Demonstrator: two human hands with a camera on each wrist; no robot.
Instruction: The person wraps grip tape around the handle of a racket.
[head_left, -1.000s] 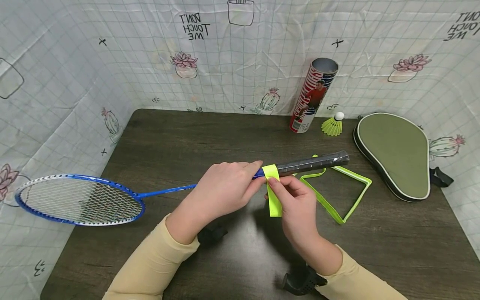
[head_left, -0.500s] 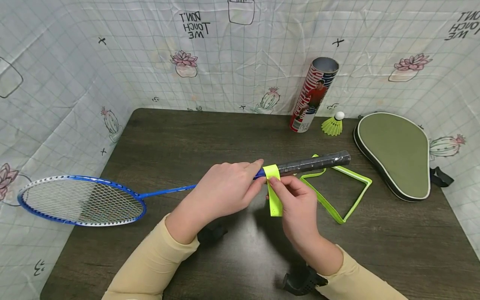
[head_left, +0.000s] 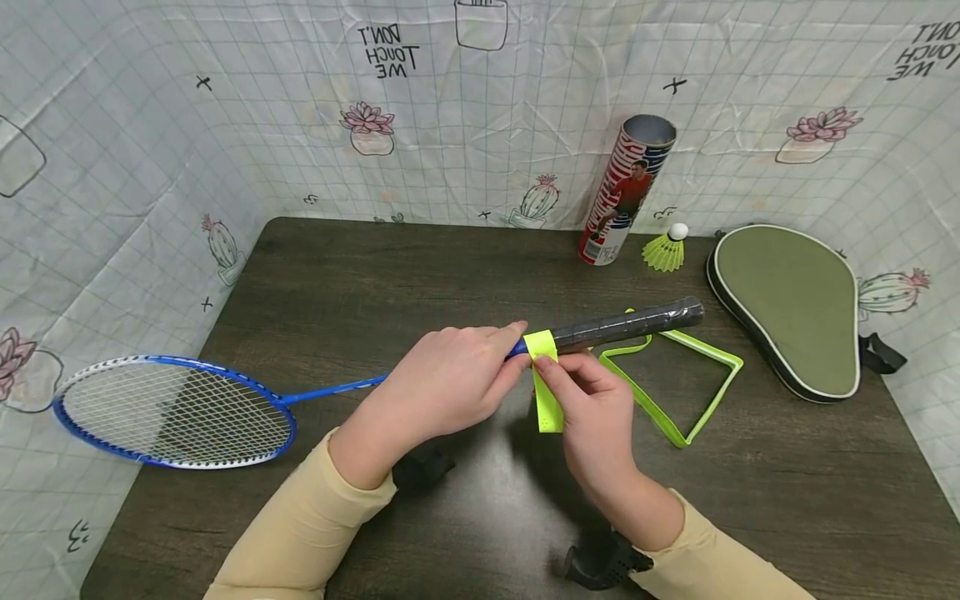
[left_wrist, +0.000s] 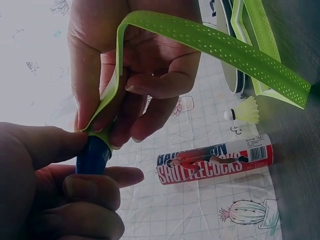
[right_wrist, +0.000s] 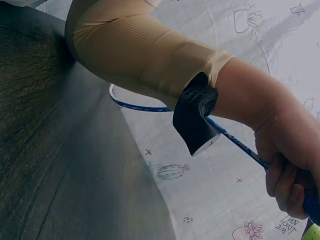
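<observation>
The left hand (head_left: pixel 442 387) is curled around the badminton racket (head_left: pixel 180 408) where the blue shaft meets the handle, holding it just above the dark wooden table (head_left: pixel 360 275) with the strung head off to the left over the table's edge. The right hand (head_left: pixel 592 408) pinches the neon-green grip tape (head_left: pixel 546 392) between thumb and fingers right beside the left hand; the left wrist view shows its fingers curled, pressing the tape's end against the top of the handle. By the look of it, the wrapping has barely begun: only one green turn sits at the shaft end of the grey handle (head_left: pixel 630 323), whose remaining length out to the butt cap is uncovered. Most of the tape is unwound, lying on the table in loose angular folds (head_left: pixel 675 392) under and beyond the handle. Behind stand a shuttlecock tube (head_left: pixel 626 192) and a yellow shuttlecock (head_left: pixel 666 247), with a green racket cover (head_left: pixel 787 308) to the right
</observation>
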